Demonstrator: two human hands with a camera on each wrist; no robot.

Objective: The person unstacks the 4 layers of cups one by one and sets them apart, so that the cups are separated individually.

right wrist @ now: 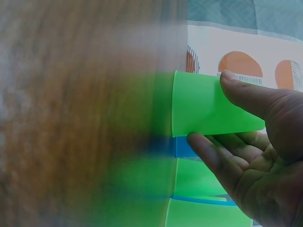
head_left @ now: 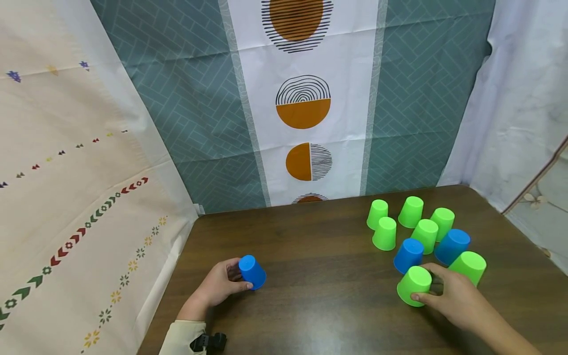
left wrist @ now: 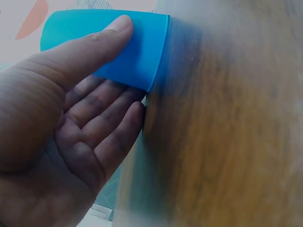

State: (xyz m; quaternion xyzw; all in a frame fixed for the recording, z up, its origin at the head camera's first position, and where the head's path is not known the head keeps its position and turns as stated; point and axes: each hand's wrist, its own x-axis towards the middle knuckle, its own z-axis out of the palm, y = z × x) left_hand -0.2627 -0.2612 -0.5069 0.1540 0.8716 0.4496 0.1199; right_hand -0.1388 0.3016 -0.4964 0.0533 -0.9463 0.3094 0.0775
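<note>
My left hand (head_left: 222,282) grips a blue cup (head_left: 252,272) that stands upside down on the left part of the table. In the left wrist view the thumb lies along the blue cup's (left wrist: 142,52) side, with the fingers behind it. At the right, my right hand (head_left: 454,296) holds an upside-down green cup (head_left: 414,286) between thumb and fingers. The right wrist view shows this green cup (right wrist: 203,106) with its rim at the table surface. Behind and beside it stand a blue cup (head_left: 408,255), another blue cup (head_left: 452,246) and a green cup (head_left: 469,266).
Farther back are more upside-down green cups, among them a front-left green cup (head_left: 384,233) and a back green cup (head_left: 410,212). The brown wooden table (head_left: 306,256) meets a patterned curtain (head_left: 195,98) at its far edge. White cloth (head_left: 523,98) hangs along the right side.
</note>
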